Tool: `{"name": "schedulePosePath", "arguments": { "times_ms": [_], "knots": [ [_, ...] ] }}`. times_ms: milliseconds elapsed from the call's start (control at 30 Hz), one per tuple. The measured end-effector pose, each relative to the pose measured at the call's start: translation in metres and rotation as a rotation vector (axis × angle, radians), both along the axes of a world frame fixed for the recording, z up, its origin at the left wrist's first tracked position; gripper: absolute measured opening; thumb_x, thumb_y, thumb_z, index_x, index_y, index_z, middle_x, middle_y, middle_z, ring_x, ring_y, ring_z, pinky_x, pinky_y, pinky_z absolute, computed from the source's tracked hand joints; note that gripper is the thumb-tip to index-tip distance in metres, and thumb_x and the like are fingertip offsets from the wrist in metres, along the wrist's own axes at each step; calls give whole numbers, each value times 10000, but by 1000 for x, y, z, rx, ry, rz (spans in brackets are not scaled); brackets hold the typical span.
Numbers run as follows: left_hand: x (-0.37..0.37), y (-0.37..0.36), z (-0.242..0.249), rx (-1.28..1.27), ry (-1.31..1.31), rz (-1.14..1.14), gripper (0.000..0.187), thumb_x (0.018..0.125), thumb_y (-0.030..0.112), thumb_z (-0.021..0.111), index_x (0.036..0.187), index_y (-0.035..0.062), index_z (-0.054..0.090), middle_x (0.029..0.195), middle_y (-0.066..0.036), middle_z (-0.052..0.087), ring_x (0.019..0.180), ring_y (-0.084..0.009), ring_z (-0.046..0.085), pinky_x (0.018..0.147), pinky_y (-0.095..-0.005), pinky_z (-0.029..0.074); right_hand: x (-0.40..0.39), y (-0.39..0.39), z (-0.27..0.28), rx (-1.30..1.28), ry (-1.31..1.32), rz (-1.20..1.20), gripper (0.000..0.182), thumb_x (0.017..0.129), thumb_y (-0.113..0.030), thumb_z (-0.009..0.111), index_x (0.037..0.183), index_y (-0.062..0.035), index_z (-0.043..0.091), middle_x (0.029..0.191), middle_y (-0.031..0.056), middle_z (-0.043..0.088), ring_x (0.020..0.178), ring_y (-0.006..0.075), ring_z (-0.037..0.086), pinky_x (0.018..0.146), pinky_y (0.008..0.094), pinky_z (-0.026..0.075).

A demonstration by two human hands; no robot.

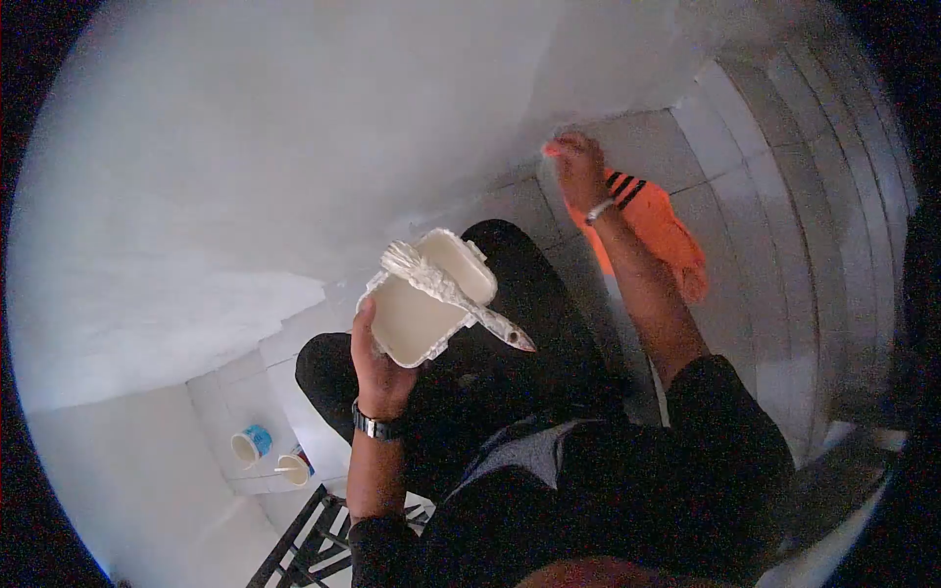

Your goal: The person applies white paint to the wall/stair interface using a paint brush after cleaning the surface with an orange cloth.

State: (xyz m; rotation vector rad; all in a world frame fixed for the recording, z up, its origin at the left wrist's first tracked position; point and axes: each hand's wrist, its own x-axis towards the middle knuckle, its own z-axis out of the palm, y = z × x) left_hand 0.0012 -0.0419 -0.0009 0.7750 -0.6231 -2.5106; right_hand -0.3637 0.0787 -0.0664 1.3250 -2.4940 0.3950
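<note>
My left hand (pixel 380 370) grips the near side of an off-white plastic container (pixel 417 323), held above my lap, with pale paint inside and lumps of it on the rim. A paintbrush (pixel 453 294) lies across the container. Thick white paint coats its bristles and much of its handle. Close to the foot of the wall, my right hand (pixel 580 169) is closed, with a bit of orange at its fingertips. Below it, partly behind my forearm, an orange cloth (pixel 662 230) with black stripes spreads over the tiles.
A white wall (pixel 245 147) rises ahead and to the left. Tiled steps (pixel 774 196) curve along the right. At lower left stand a blue-and-white tub (pixel 251 446) and a cup (pixel 294 468) with a white stick, near a black metal frame (pixel 312 544).
</note>
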Motion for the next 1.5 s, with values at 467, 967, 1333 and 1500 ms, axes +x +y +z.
{"name": "schedulePosePath", "arguments": {
  "times_ms": [467,967,1333,1500],
  "knots": [
    [3,-4,4,5,-3,-20,552,907,404,394,1301,18,366,1262,-170,476,1133,-320,501,935,-483,438,-141,134,-42,-805,-507,-259,352,823,-296,611,1087,-63,616,1071,65,621,907,187,600,791,306,465],
    [0,-1,1,14,-14,-4,545,908,409,375,1303,34,366,1265,-179,469,1145,-341,488,928,-518,434,-81,63,5,-300,15,-413,369,784,-203,632,1120,-70,558,1068,129,550,1049,329,485,885,426,409],
    [2,-1,4,-5,-55,-11,540,896,416,416,1268,25,412,1209,-140,519,1087,-278,535,903,-425,459,-55,25,11,162,116,-448,324,813,-273,548,1118,-174,592,1142,36,530,1054,274,474,881,433,401],
    [1,1,8,-7,-124,39,517,904,410,388,1275,50,406,1205,-139,524,1075,-294,545,884,-435,481,-53,23,8,165,134,-379,308,801,-243,553,1094,-168,607,1115,40,539,1063,274,470,894,431,390]
  ]
}}
